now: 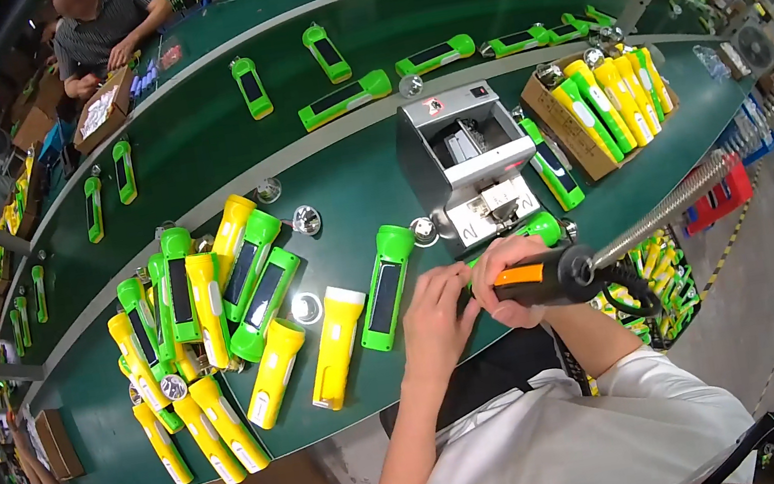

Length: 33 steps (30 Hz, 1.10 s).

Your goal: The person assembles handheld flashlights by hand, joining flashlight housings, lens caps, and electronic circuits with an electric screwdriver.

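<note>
My right hand [506, 276] is wrapped round a black and orange electric screwdriver [570, 276], which hangs from a coiled metal spring. Close beside it, my left hand [436, 307] is closed on the near end of a green flashlight [541, 227]; the fingers partly hide it, as well as the screwdriver's tip. Just beyond my hands stands a grey metal machine [471, 163] with an open top. Left of my left hand lie a green flashlight with a dark panel [387, 288] and a yellow flashlight [338, 347].
A heap of green and yellow flashlights [181, 295] covers the bench's left side, with loose silver reflectors [306, 219] nearby. A cardboard box of flashlights [582, 130] stands right of the machine. Green flashlights [344, 100] lie along the belt behind. A co-worker [106, 33] sits at far left.
</note>
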Available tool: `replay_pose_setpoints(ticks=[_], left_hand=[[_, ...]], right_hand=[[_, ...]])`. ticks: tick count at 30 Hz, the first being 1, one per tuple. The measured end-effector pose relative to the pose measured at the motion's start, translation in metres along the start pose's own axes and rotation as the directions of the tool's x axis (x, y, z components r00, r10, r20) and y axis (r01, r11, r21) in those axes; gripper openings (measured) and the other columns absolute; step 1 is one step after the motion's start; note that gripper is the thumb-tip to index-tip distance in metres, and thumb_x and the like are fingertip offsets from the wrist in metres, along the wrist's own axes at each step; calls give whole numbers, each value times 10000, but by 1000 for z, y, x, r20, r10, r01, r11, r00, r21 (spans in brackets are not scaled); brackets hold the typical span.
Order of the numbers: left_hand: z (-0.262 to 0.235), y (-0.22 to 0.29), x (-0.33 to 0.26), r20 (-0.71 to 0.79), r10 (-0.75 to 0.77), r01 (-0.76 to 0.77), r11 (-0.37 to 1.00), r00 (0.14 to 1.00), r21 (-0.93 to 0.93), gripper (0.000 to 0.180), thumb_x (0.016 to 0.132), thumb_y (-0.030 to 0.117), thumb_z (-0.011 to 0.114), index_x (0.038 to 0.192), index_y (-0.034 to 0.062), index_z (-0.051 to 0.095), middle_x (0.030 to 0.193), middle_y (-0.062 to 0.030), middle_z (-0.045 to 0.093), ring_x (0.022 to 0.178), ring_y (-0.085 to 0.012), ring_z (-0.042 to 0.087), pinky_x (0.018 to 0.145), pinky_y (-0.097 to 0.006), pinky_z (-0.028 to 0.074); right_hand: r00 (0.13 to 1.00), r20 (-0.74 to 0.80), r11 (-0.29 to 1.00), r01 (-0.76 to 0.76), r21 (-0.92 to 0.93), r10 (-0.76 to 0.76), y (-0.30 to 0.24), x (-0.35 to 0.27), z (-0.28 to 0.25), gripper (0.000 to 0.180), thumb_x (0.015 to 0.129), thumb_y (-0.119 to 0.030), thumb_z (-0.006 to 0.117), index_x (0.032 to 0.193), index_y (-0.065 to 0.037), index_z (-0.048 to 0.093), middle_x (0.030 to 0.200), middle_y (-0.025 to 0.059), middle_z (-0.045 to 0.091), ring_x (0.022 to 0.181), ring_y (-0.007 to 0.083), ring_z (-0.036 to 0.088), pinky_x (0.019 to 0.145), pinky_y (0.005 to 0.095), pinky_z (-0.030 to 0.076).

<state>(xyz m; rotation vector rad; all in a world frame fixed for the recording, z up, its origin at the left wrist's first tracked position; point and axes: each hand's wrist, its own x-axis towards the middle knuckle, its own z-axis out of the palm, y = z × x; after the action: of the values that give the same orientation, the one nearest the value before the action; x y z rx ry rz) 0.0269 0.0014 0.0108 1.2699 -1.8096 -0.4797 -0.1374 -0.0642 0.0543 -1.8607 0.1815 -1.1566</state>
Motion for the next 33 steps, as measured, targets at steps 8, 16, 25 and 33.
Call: replay_pose_setpoints(ticks=[8,16,25,33], left_hand=[[-5,6,3,52,32,-35,997,998,68,341,771,74,798,1084,29,669,1153,-87,678,1096,-285,636,901,-392,552],[-29,35,-18,74,-73,41,928,995,372,325,847,49,747,1152,6,644,1251,-160,634,1134,-343,606,928,-425,537],[4,38,15,141,76,-116,947,987,301,418,819,99,791,1203,24,642,1280,-148,629,1136,-331,618,927,-422,543],[18,28,28,163,103,-143,955,981,260,428,819,132,797,1204,19,648,1145,-127,684,1013,-304,658,843,-407,561]], right_hand=[[972,-227,996,-70,-58,55,-20,1,6,383,808,-246,851,1054,-95,598,711,-6,639,565,162,595,553,291,480],[799,-570,970,242,11,-193,-45,24,-49,412,997,-371,645,1198,-76,438,674,40,501,478,153,502,495,325,464],[785,-587,961,274,44,-197,-20,28,-54,447,973,-248,692,1242,-11,425,698,63,550,533,142,523,510,294,480],[746,-656,978,-200,-58,114,-28,53,-53,322,821,-114,833,1069,-27,647,827,3,663,688,58,594,616,242,489]])
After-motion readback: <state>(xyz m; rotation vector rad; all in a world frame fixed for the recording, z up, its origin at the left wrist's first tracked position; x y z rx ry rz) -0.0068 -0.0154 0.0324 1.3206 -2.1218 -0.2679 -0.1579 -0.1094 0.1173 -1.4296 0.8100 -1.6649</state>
